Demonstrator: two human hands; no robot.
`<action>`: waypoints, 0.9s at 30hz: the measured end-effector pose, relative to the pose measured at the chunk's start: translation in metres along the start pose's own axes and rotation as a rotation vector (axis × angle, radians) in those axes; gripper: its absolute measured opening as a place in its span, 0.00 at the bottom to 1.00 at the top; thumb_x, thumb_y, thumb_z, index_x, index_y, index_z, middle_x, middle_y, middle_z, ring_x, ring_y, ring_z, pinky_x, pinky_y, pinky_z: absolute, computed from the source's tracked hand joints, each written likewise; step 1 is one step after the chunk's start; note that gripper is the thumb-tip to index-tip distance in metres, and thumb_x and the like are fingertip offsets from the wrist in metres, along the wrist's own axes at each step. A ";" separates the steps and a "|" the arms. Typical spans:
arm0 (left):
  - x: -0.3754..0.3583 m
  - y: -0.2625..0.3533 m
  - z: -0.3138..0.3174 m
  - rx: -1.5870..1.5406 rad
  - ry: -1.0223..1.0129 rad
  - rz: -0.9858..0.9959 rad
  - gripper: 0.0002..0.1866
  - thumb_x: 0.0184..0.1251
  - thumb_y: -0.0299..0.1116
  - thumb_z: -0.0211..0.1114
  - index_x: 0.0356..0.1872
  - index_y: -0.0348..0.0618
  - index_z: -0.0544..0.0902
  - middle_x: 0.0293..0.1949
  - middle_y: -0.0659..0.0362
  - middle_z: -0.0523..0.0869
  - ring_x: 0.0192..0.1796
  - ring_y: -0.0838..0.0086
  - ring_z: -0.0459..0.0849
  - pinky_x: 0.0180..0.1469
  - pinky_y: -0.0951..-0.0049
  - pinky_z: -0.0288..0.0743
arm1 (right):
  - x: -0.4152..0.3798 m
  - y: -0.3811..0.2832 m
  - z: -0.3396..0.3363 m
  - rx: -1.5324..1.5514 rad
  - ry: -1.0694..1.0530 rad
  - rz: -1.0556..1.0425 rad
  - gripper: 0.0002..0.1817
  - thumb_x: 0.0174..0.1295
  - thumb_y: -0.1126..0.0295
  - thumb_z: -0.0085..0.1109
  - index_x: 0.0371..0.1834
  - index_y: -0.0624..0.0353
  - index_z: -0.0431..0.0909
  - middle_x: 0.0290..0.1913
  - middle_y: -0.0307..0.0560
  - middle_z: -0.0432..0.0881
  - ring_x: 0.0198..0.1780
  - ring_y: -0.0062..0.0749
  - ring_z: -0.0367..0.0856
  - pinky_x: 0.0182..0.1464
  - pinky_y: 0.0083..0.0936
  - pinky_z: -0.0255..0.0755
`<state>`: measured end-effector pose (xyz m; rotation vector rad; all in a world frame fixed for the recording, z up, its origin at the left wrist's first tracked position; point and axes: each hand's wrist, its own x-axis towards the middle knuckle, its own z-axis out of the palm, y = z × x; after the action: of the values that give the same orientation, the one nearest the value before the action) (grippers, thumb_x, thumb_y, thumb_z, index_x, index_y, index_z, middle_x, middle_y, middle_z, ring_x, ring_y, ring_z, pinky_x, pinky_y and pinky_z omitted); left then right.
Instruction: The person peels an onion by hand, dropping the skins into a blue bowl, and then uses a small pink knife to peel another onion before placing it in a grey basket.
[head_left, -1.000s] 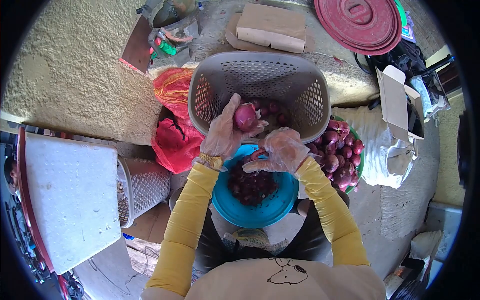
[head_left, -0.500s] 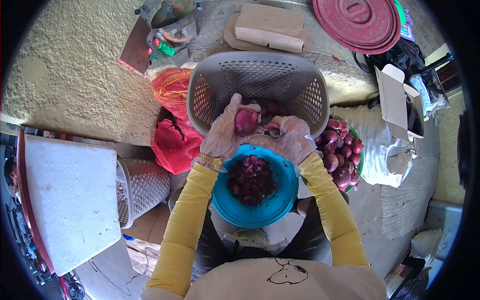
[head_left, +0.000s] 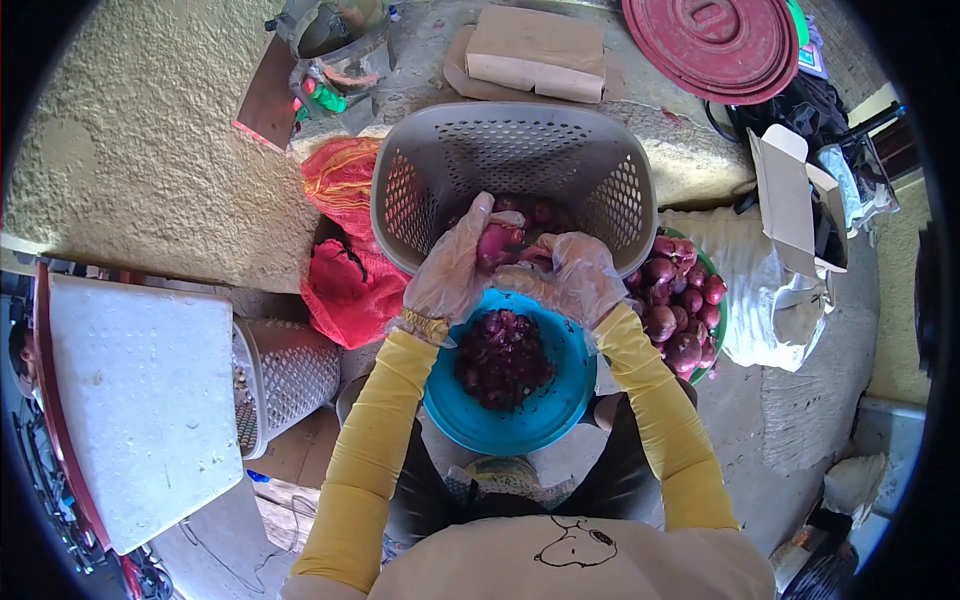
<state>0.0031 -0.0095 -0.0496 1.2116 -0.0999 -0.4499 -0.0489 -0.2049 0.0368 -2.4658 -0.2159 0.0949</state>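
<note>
My left hand [head_left: 452, 262], in a clear plastic glove, is closed around a red onion [head_left: 497, 243] above the near rim of a grey perforated basket [head_left: 515, 118]. Close beside it, my gloved right hand [head_left: 582, 275] is closed, fingers bent towards the onion; a small reddish bit shows at its fingertips, and I cannot tell what it grips. Deeper in the basket lie more red onions [head_left: 543, 214], partly hidden by my hands. Below my hands, between my knees, a blue basin [head_left: 470, 425] holds a heap of dark purple onion skins [head_left: 503, 360].
Right of my forearm, red onions [head_left: 685, 300] fill a green basin [head_left: 722, 335]. A red mesh sack [head_left: 350, 285] lies left of the basket. Behind are a cardboard box [head_left: 537, 50] and a dark red lid [head_left: 712, 45]. A white foam-like slab [head_left: 145, 410] stands at left.
The onion in my left hand has turned and tipped slightly, with more of it covered by the fingers. My right hand has shifted slightly beside it.
</note>
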 end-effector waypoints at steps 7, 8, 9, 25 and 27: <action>-0.015 0.043 0.019 -0.273 -0.066 -0.219 0.34 0.83 0.60 0.57 0.58 0.31 0.80 0.46 0.45 0.87 0.42 0.60 0.88 0.48 0.62 0.86 | 0.001 0.009 0.005 0.054 -0.032 -0.034 0.35 0.62 0.37 0.72 0.45 0.65 0.89 0.34 0.64 0.86 0.39 0.61 0.87 0.44 0.45 0.79; -0.015 0.042 0.019 -0.218 -0.077 -0.192 0.35 0.83 0.61 0.57 0.59 0.30 0.80 0.45 0.45 0.87 0.42 0.61 0.88 0.48 0.63 0.85 | 0.000 0.012 0.008 0.035 -0.021 -0.041 0.33 0.63 0.39 0.71 0.46 0.65 0.89 0.34 0.65 0.86 0.38 0.61 0.86 0.44 0.45 0.79; -0.015 0.043 0.020 -0.218 -0.077 -0.192 0.35 0.83 0.61 0.57 0.59 0.30 0.80 0.45 0.45 0.87 0.42 0.61 0.88 0.48 0.63 0.85 | 0.001 0.015 0.011 0.016 -0.009 -0.048 0.32 0.65 0.40 0.71 0.46 0.65 0.89 0.34 0.65 0.87 0.37 0.61 0.86 0.43 0.45 0.79; -0.016 0.042 0.023 -0.254 -0.005 -0.162 0.33 0.81 0.60 0.60 0.56 0.31 0.79 0.46 0.48 0.84 0.45 0.56 0.89 0.52 0.55 0.88 | -0.003 0.012 0.015 -0.006 -0.081 -0.193 0.35 0.66 0.34 0.66 0.43 0.62 0.90 0.29 0.60 0.86 0.33 0.59 0.85 0.40 0.46 0.77; -0.018 0.051 0.024 -0.447 0.007 -0.270 0.32 0.81 0.60 0.60 0.55 0.32 0.79 0.46 0.47 0.85 0.46 0.54 0.90 0.53 0.52 0.89 | -0.003 0.015 0.018 -0.212 -0.126 -0.269 0.32 0.63 0.35 0.70 0.42 0.58 0.91 0.27 0.57 0.85 0.32 0.57 0.85 0.39 0.46 0.78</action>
<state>-0.0069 -0.0098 0.0087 0.7874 0.1661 -0.6646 -0.0517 -0.2057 0.0132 -2.6159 -0.6382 0.1171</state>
